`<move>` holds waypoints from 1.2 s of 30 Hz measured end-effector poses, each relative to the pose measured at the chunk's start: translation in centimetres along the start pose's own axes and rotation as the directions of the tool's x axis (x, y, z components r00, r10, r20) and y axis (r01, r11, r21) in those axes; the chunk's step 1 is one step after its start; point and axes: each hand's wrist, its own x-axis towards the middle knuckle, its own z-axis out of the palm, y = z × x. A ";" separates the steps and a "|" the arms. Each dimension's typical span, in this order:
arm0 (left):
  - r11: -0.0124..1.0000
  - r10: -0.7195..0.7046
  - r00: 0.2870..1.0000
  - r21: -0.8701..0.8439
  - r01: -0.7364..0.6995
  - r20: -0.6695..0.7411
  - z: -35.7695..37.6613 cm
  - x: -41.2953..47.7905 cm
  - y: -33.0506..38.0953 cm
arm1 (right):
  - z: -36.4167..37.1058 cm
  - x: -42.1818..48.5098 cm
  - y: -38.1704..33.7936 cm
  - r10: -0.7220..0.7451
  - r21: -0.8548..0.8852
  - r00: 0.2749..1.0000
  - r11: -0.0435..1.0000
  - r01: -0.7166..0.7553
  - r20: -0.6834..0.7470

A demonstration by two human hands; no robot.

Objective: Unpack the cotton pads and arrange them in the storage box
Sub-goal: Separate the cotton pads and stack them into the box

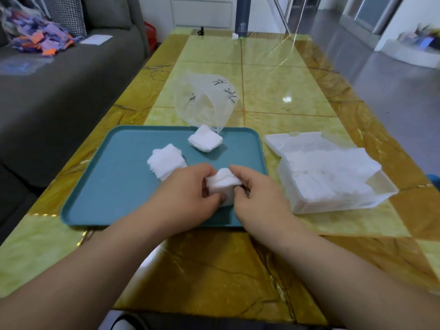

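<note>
Over the teal tray (100,186), my left hand (190,189) and my right hand (257,194) both grip one stack of white cotton pads (222,184), each from its own side. Two more stacks lie on the tray: one (166,160) just left of my hands, another (205,138) near the far rim. The clear storage box (333,186) stands open to the right of the tray, with white pads inside and its lid (297,141) folded back. A crumpled clear plastic bag (204,101) lies behind the tray.
The yellow-green marble table (285,91) stretches away ahead. A dark cylinder (241,15) and a small white object (235,36) stand at its far end. A grey sofa (59,79) with colourful fabric runs along the left.
</note>
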 end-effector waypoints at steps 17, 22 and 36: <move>0.780 0.102 0.994 -0.624 -0.053 0.042 0.7 -1.0 8.0 | -10.3 -3.5 -0.2 0.019 0.287 0.999 0.958 -0.004 -0.049; 0.766 0.198 0.976 -0.635 -0.097 0.090 3.2 0.6 13.2 | -14.9 -4.7 2.2 0.110 0.400 0.982 0.916 -0.040 -0.153; 0.887 0.418 0.866 0.081 -0.454 0.276 9.0 6.5 21.0 | -20.9 -4.0 8.8 0.244 0.166 0.857 0.968 -0.187 -0.454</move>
